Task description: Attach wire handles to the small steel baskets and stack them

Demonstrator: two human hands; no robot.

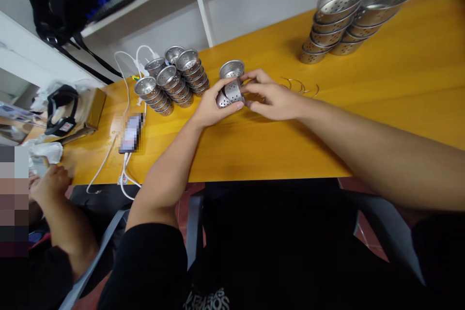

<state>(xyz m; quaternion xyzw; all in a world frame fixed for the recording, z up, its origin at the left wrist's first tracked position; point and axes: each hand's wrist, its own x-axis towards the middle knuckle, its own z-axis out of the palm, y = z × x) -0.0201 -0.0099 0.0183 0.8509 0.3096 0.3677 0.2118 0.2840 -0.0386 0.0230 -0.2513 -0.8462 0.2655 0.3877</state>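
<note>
A small perforated metal cup (233, 91) is tipped on its side in my left hand (212, 108), whose thumb and fingers wrap round it. There seems to be a second perforated piece just below it in the same grip. My right hand (274, 98) reaches in from the right, its bent fingertips on the cup's right end; whether something thin is between them is hidden. Just behind my hands another metal cup (231, 69) stands upright. Several thin curved wires (300, 85) lie on the table beyond my right wrist.
Stacks of perforated cups stand at left (169, 77) and at the far right (341, 7) of the wooden table (269, 155). A phone (131, 133) with white cables lies left of my arm. Headphones (61, 109) rest near a box; another person's hand (53, 184) is at far left.
</note>
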